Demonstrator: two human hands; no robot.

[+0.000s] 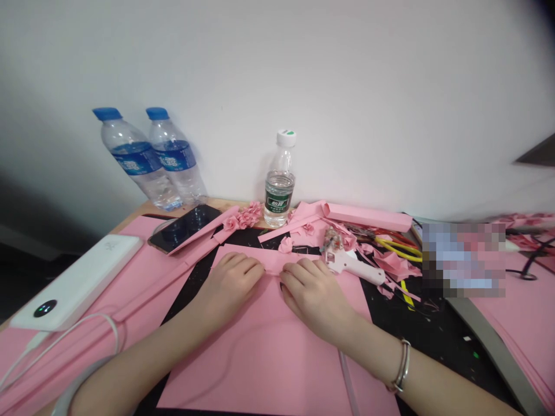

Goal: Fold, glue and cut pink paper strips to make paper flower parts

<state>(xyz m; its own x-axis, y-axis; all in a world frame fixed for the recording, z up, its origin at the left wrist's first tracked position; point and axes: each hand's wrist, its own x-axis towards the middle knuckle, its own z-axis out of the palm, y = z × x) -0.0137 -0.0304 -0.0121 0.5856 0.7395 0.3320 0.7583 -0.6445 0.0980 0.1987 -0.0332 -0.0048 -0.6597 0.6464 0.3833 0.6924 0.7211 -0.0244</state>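
A large pink paper sheet [260, 358] lies in front of me on the black mat. Its far edge is under the fingers of both hands. My left hand [234, 286] is closed on the left part of that edge, fingers curled and knuckles up. Beside it, a small gap away, my right hand [314, 292] grips the same edge with curled fingers. Between the hands a narrow strip of the edge looks folded; the fingertips are mostly hidden. Just beyond the right hand lies a white glue gun [358, 270]. A small pink paper flower [285, 244] rests past the sheet.
A white power bank [82, 283] with a cable and a phone [186, 227] lie left. Two blue-capped bottles [143, 159] lean on the wall; a smaller bottle [280, 190] stands centrally. Pink scraps [396, 263] and a yellow loop handle [399, 249] lie right, near a pixelated patch.
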